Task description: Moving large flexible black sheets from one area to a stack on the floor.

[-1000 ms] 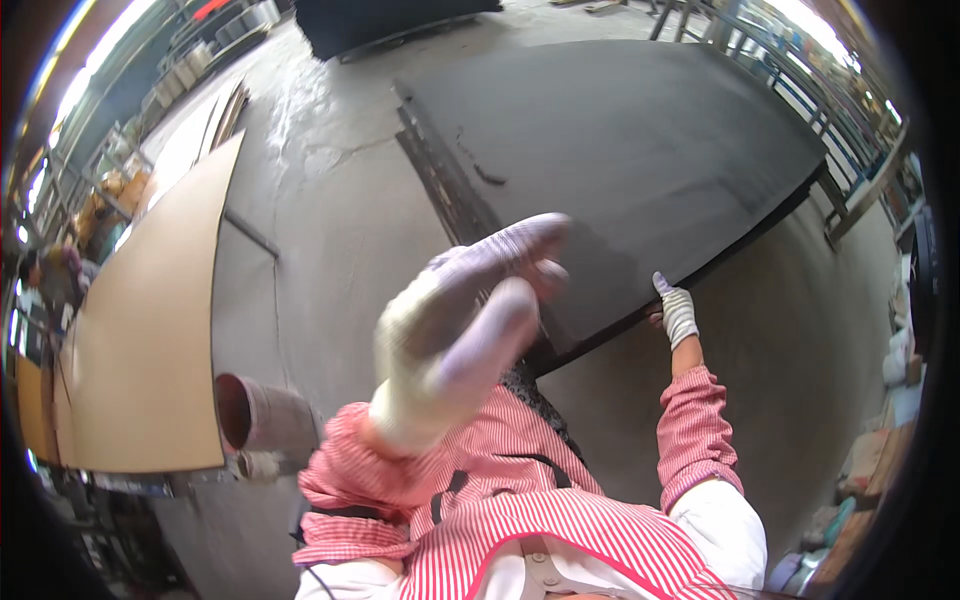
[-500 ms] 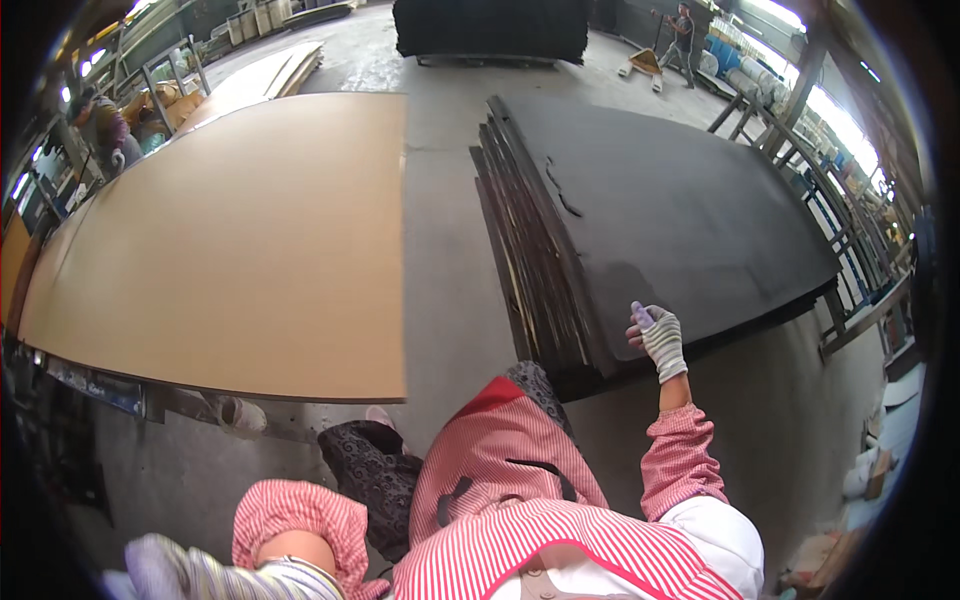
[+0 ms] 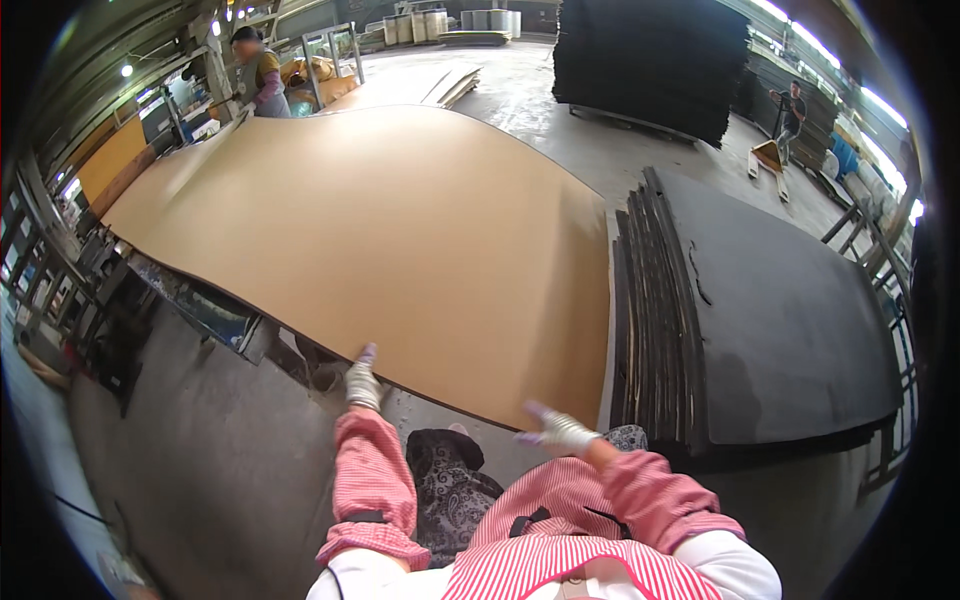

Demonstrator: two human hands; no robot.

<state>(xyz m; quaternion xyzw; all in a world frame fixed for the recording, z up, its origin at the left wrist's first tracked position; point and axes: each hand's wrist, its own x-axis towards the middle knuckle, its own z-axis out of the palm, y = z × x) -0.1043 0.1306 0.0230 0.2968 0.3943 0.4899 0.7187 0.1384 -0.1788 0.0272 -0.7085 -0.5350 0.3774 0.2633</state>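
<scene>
A large, flexible tan sheet (image 3: 400, 250) with a thin dark edge spreads from the left across to the middle, its surface bowed. On its near edge my left hand (image 3: 363, 380), in a striped knit glove, has the thumb on top and the fingers under. My right hand (image 3: 562, 432), gloved alike and somewhat blurred, grips the same edge by the near right corner. Right beside the sheet stands a stack of dark grey sheets (image 3: 790, 310) with ragged layered sides; neither hand touches it.
A person (image 3: 262, 75) stands at the sheet's far left end. Farther back are a tall black stack (image 3: 650, 70) and another person with a pallet truck (image 3: 768, 157). Metal frames (image 3: 885, 240) flank the grey stack. A support (image 3: 215, 315) shows under the tan sheet.
Both hands have come to the tan sheet's near edge, the right one from above the grey stack. The sheet's right end has shifted right toward the stack and now bows. My view has turned left.
</scene>
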